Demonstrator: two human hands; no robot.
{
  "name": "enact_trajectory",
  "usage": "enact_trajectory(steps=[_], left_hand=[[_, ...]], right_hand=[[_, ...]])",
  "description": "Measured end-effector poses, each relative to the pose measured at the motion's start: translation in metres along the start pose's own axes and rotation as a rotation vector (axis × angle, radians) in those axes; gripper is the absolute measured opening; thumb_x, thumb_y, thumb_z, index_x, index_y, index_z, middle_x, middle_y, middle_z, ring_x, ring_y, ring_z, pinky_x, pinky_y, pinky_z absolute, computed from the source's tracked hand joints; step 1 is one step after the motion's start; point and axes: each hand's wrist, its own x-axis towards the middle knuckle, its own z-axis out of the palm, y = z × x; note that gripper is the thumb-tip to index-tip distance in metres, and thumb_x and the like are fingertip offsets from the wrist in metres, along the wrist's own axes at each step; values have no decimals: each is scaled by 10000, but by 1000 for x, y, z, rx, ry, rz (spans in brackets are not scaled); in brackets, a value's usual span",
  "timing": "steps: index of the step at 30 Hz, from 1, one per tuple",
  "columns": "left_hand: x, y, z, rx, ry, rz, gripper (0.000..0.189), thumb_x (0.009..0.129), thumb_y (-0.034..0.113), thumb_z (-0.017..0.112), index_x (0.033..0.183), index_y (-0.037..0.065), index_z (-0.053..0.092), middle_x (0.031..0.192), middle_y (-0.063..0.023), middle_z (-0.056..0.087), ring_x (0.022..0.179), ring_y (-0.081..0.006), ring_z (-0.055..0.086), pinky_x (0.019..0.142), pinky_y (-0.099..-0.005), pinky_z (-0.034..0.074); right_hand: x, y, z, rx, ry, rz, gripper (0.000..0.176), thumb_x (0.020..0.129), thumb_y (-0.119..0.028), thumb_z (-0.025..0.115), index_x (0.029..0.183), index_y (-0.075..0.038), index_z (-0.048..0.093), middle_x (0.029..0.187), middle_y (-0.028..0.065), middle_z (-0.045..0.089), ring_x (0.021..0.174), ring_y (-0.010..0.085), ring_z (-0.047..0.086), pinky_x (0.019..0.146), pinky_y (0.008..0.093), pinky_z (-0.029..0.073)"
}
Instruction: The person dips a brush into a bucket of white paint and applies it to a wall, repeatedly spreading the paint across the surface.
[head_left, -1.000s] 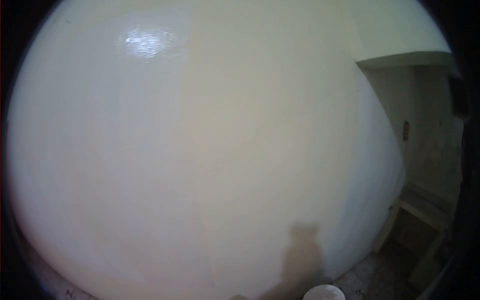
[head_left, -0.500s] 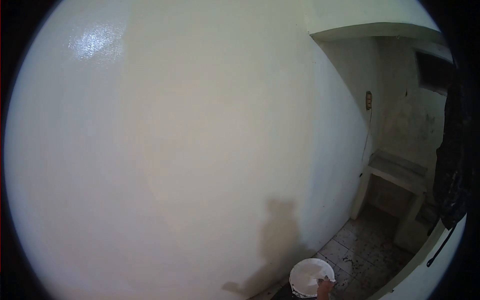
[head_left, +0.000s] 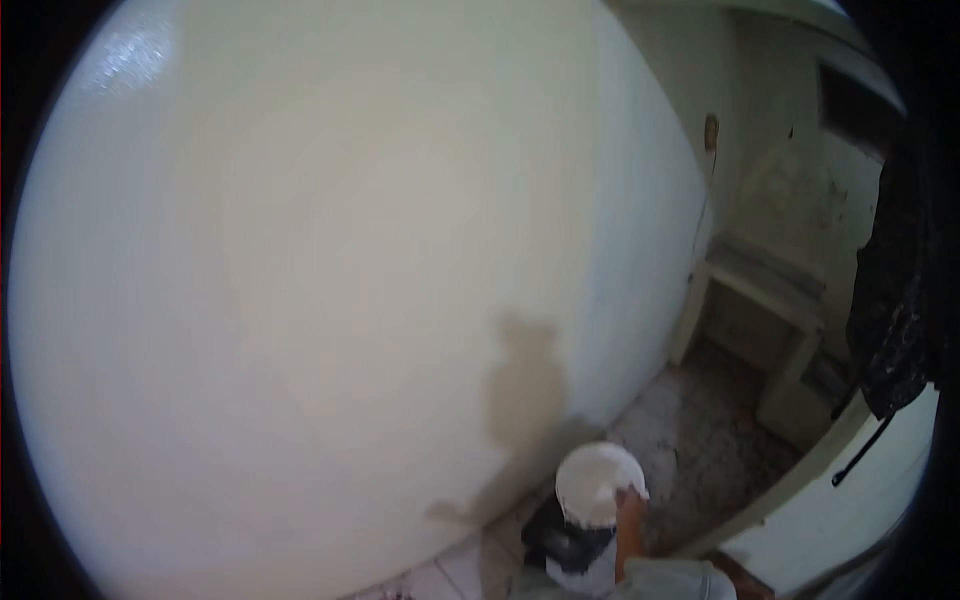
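Note:
A white bucket (head_left: 578,519) with pale contents is low in the view, beside the foot of the wall. My right hand (head_left: 630,497) reaches over its right side near the rim, fingers closed around something too small and blurred to make out. The forearm comes up from a light sleeve at the bottom edge. Under and left of the bucket lies a dark object (head_left: 545,535). My left hand is outside the view.
A large pale wall (head_left: 380,280) with a shiny patch at upper left fills the left and middle. Behind the bucket, a stained tiled floor (head_left: 700,440) runs to a masonry ledge (head_left: 765,280). Dark hanging material (head_left: 890,300) is at the right, above a pale edge.
The view has tilted down and turned right, so the bucket and wall sit higher and further left. More of my right forearm, the sleeve and the dark object now show.

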Motion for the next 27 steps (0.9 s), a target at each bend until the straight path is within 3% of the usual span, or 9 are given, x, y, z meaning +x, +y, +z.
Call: enact_trajectory(steps=[2,3,5,6,8,11,12,13,27], left_hand=[[-5,3,-2,35,34,65,183,862,92,551,991,-1,642,950,-223,641,903,-387,592,831,-415,457],[-2,-21,17,54,102,109,135,852,83,573,951,22,643,868,-188,639,791,-361,584,758,-402,466],[-14,-36,28,1,180,128,73,850,60,588,897,31,636,773,-141,634,658,-307,566,679,-372,471],[-9,-22,24,-70,192,99,62,858,48,581,883,17,628,761,-131,629,636,-280,555,672,-355,467],[-5,-4,20,-177,181,46,61,868,26,564,871,-11,612,747,-124,624,618,-236,549,648,-326,460],[-6,2,18,-272,138,-12,73,875,7,543,881,-41,598,745,-128,621,624,-192,553,610,-299,455],[-6,4,20,-309,147,-23,77,876,5,541,888,-45,600,744,-124,620,625,-183,548,610,-297,455],[-5,6,20,-347,162,-34,82,878,3,539,895,-49,601,743,-120,619,626,-173,542,609,-294,455],[24,20,28,-328,113,39,99,874,-5,538,935,-36,609,749,-117,630,624,-185,557,593,-300,455]], right_hand=[[-10,-7,-1,113,-60,36,308,844,-134,622,1043,83,535,937,208,612,783,304,628,614,353,547],[1,-3,2,81,-31,42,298,856,-147,612,1046,72,542,938,214,608,799,307,628,623,353,553],[20,3,-12,-150,-250,13,524,878,-91,535,1359,4,349,1100,218,579,1007,293,596,819,353,529],[-19,-27,10,161,-139,214,531,878,-52,507,1366,31,314,1106,217,579,1025,306,585,848,343,519],[-9,-23,15,95,-125,85,456,927,-168,482,1308,65,393,1191,291,492,1052,385,551,803,421,546],[-9,-32,6,313,-290,186,486,900,-111,534,1311,86,365,1102,251,548,980,357,588,853,382,543],[-38,-49,31,122,-89,110,416,908,-88,507,1272,82,397,1127,251,528,997,357,581,863,384,543],[-43,-55,36,155,-66,126,392,912,-86,498,1255,80,408,1128,255,524,1002,362,578,862,392,544],[-48,-72,44,157,-29,101,340,932,-109,493,1230,47,442,1133,265,521,999,388,576,761,482,582]])
